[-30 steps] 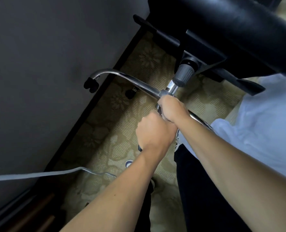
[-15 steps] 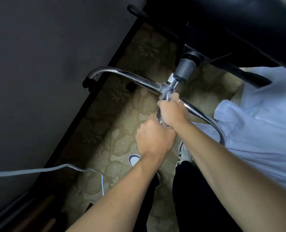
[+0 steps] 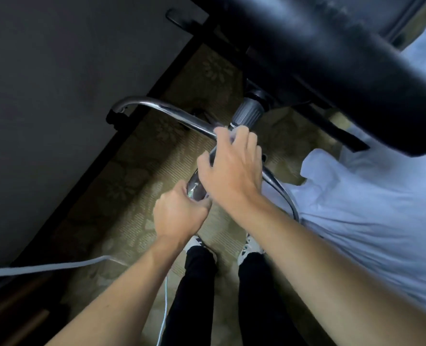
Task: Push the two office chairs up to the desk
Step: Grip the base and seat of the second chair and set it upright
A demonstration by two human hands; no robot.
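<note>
**Both hands down at the chair base, beside the table**

Biggest thing in shot: the dark table [image 3: 57,96], its flat panel filling everything from 12 round to 9 o'clock, its lower edge running on a diagonal across the patterned floor [image 3: 132,176]. Up at 1 o'clock looms the black seat of the office chair [image 3: 331,58], seen from just above its edge, with the grey column sleeve [image 3: 247,113] dropping from under it. Out at 3 o'clock a pale blue cloth [image 3: 369,208] spreads wide and covers part of the chair's base.

Now the chrome base [image 3: 172,113]: one curved leg sweeps toward 10 o'clock, its black caster [image 3: 114,118] right against the table's lower edge. Another leg runs toward 6 o'clock, straight into the hands.

The right hand [image 3: 231,171] lies over the hub, fingers [image 3: 250,143] spread apart and draped loosely, not curled tight. The left hand [image 3: 179,216] sits just below it at 6 o'clock, fingers together and clamped round the near chrome leg. The two hands are touching or near enough; blur makes it hard to call.

Below, black trouser legs and two white shoes [image 3: 250,245] stand on the floor. A pale cable [image 3: 44,268] trails in from 9 o'clock.
</note>
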